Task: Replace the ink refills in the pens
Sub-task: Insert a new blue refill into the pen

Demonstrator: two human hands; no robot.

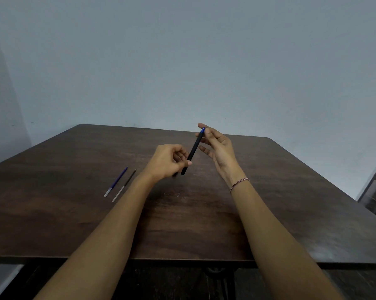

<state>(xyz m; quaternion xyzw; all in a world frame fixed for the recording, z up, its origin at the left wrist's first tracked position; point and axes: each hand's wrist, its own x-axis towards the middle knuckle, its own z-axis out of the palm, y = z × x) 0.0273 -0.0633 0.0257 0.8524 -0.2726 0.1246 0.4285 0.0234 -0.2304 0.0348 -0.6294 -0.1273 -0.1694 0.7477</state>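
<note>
A black pen (193,151) with a blue end is held tilted above the brown table (74,213). My left hand (167,162) pinches its lower part between thumb and curled fingers. My right hand (218,146) pinches the blue upper end between thumb and index finger, its other fingers spread loosely. Two loose refills lie side by side on the table to the left of my left arm: a blue refill (116,181) and a dark refill (124,185), both with clear lower ends.
The table's far edge (161,128) meets a pale blue-grey wall. At the right edge of the view a dark doorway or frame (375,191) stands beyond the table. A thread bracelet (239,184) circles my right wrist.
</note>
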